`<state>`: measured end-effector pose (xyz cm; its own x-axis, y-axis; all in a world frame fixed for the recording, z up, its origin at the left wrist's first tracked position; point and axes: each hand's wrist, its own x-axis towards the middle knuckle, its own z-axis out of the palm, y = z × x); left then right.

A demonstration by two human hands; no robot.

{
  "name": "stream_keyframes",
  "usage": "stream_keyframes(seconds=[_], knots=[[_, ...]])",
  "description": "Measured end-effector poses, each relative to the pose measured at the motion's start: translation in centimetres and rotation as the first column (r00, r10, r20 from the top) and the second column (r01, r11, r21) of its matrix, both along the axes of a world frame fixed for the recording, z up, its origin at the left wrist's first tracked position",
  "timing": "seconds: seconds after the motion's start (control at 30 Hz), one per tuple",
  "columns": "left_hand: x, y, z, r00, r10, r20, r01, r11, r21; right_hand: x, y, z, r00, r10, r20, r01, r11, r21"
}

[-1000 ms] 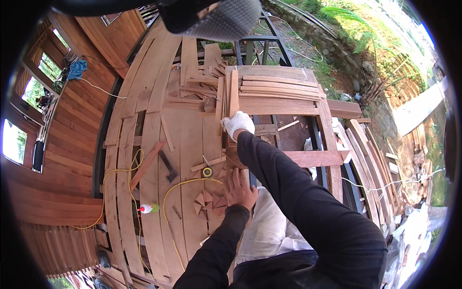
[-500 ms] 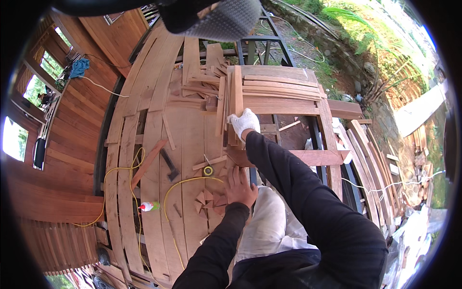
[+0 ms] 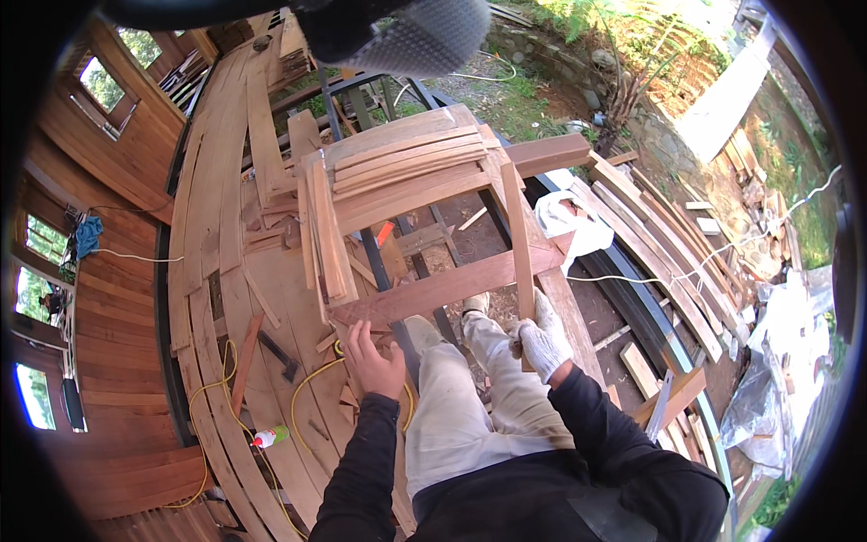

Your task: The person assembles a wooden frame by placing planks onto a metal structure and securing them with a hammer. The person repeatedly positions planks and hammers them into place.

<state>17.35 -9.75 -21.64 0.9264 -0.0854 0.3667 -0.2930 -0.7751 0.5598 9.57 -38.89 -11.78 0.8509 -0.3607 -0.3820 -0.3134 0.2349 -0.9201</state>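
My right hand (image 3: 545,341), in a white knitted glove, grips the near end of a long, narrow wooden strip (image 3: 518,239). The strip points away from me, its far part passing over a reddish board (image 3: 452,285). That board lies crosswise over a wooden frame (image 3: 566,303) in front of my legs. Bare, with fingers stretched out, my left hand (image 3: 375,363) is just by the reddish board's left end; whether it touches the board I cannot tell. Several thin strips (image 3: 325,230) lean together beyond it. More flat strips (image 3: 411,163) lie across the frame's far part.
On the plank floor (image 3: 221,208) at left are a hammer (image 3: 278,354), a yellow cord (image 3: 232,384) and a red-capped bottle (image 3: 270,437). Long boards (image 3: 652,271) and clear plastic sheeting (image 3: 772,388) lie at right. A handsaw (image 3: 660,406) stands near my right arm.
My right hand has drawn the strip off the pile, toward me and to the right. My left hand has come up from the floor planks to the reddish board's end. The view has turned rightward.
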Motion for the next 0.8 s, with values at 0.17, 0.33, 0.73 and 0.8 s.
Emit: stream_keyframes(seconds=[0.17, 0.33, 0.73, 0.8], knots=[[11.4, -10.8, 2.6, 0.973, -0.222, 0.063, 0.229, 0.963, -0.145, -2.7, -4.3, -2.2, 0.999, -0.044, 0.012, 0.045, 0.998, -0.038], [23.8, -15.1, 0.1, 0.959, -0.263, 0.106, 0.242, 0.955, 0.173, -0.7, -3.9, -1.8, 0.997, -0.025, -0.078, 0.024, 1.000, -0.013], [28.2, -17.9, -4.6, 0.922, -0.312, 0.229, 0.248, 0.930, 0.271, 1.1, -5.8, -4.6, 0.996, -0.033, -0.083, 0.047, 0.985, 0.166], [29.0, -18.6, -4.5, 0.929, -0.290, 0.230, 0.233, 0.941, 0.245, 1.6, -5.6, -4.3, 0.993, -0.095, -0.064, 0.106, 0.974, 0.200]])
